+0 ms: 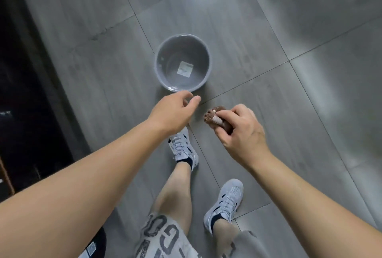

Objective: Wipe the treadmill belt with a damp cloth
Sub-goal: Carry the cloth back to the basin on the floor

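A small brown cloth point(213, 117), bunched up with a pale strip showing, is squeezed in my right hand point(237, 131) a little right of centre. My left hand point(175, 111) reaches forward with fingers loosely apart and nothing in it, just short of the near rim of a grey plastic basin point(163, 76). The basin stands on the floor ahead of me, holds shallow water, and has a white label on its bottom. A dark black edge point(24, 92) runs down the left side; I cannot tell if it is the treadmill.
The floor is large grey tiles point(289, 30) with thin dark joints and a bright glare at the top. My legs in grey printed shorts and two light grey sneakers point(184, 148) stand below the hands, close behind the basin.
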